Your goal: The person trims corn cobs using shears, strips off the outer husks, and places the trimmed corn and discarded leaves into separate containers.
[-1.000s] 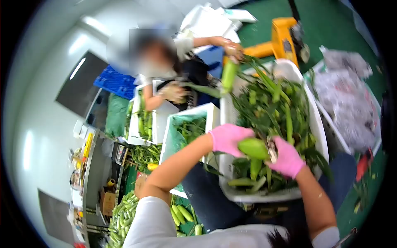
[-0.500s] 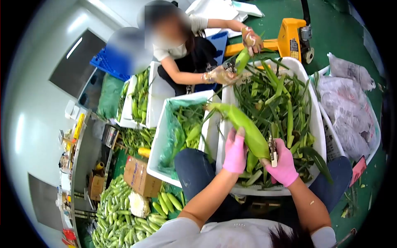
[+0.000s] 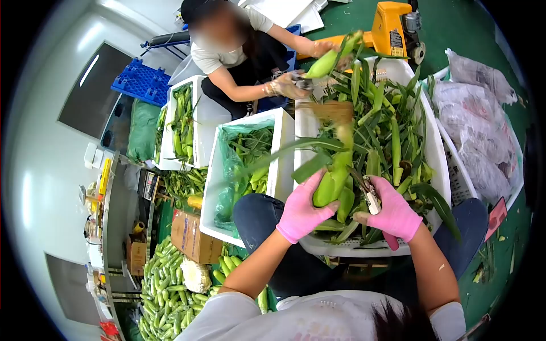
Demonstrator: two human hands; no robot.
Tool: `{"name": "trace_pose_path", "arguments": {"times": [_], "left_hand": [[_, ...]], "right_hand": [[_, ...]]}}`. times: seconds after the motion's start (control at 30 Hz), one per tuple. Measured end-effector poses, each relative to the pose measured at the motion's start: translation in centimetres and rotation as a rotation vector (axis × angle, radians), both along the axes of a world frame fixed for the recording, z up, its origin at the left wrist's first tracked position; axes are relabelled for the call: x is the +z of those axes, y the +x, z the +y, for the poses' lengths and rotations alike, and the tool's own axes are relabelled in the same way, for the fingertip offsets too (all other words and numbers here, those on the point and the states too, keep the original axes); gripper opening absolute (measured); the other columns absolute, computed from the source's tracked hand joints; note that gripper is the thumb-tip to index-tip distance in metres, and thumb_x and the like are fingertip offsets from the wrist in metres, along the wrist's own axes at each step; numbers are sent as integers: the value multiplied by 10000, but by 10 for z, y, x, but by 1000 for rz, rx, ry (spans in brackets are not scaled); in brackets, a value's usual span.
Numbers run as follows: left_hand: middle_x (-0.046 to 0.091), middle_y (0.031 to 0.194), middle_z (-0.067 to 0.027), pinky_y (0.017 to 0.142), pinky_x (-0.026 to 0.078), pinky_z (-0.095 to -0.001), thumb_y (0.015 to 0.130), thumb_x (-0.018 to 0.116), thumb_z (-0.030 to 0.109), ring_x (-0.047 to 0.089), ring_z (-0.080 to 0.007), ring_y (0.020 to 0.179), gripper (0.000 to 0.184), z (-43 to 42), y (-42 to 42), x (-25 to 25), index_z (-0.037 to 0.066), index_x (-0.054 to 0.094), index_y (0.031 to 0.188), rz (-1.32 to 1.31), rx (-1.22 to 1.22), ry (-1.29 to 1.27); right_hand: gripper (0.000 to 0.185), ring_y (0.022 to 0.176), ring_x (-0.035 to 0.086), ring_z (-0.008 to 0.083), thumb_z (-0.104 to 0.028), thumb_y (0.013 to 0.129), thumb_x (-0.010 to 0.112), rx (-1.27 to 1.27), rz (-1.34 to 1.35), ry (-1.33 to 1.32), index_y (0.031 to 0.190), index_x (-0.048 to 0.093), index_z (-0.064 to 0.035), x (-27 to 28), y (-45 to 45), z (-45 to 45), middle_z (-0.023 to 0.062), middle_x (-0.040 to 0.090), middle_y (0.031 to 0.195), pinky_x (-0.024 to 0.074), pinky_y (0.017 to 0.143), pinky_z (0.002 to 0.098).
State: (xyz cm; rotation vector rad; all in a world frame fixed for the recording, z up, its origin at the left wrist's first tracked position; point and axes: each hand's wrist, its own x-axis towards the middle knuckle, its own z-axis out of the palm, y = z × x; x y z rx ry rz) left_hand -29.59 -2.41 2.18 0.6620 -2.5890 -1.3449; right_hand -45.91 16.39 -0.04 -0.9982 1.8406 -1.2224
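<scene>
My left hand [image 3: 304, 210], in a pink glove, is wrapped round the lower end of a green ear of corn [image 3: 333, 184] in its husk. The ear stands nearly upright, its brown silk [image 3: 327, 112] smeared by motion. A long husk leaf [image 3: 310, 167] trails off to the left. My right hand [image 3: 395, 210], gloved in pink too, grips pruning shears [image 3: 371, 200] just right of the ear, the blades pointing up and apart from it. Both hands are above a large white crate [image 3: 441, 170] heaped with husk leaves [image 3: 392, 131].
Opposite, a co-worker's gloved hands [image 3: 290, 85] hold another corn ear [image 3: 330, 61] over the crate. Left stands a foam box [image 3: 278, 133] lined with green plastic, with corn inside. Bagged items [image 3: 469, 125] lie at right. A cardboard box [image 3: 196, 236] and piled corn [image 3: 165, 292] are lower left.
The ear in my left hand has gone from slanting to nearly upright, with leaves now trailing left. My left hand has moved down and left. The shears have separated from the ear's base.
</scene>
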Motion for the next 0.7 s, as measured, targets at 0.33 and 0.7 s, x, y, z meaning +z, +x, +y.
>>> {"name": "trace_pose_path", "arguments": {"times": [0.33,0.7], "left_hand": [[606,1092,-101,925,477,-330,769,833,224,599,-226,1014,672,-64,8,21,22,552,1345,-119,-485,126],[594,1299,-123,877,523,-491,835,662,685,611,-289,1138,786,-18,3,-43,137,529,1382,363,23,1658]], "right_hand": [[432,681,671,231,-196,762,767,138,-7,-150,1118,628,6,-10,5,0,85,634,730,545,608,352],[546,811,620,162,-80,839,689,146,-878,-109,1326,455,-4,-14,23,-5,78,623,996,549,708,307]]}}
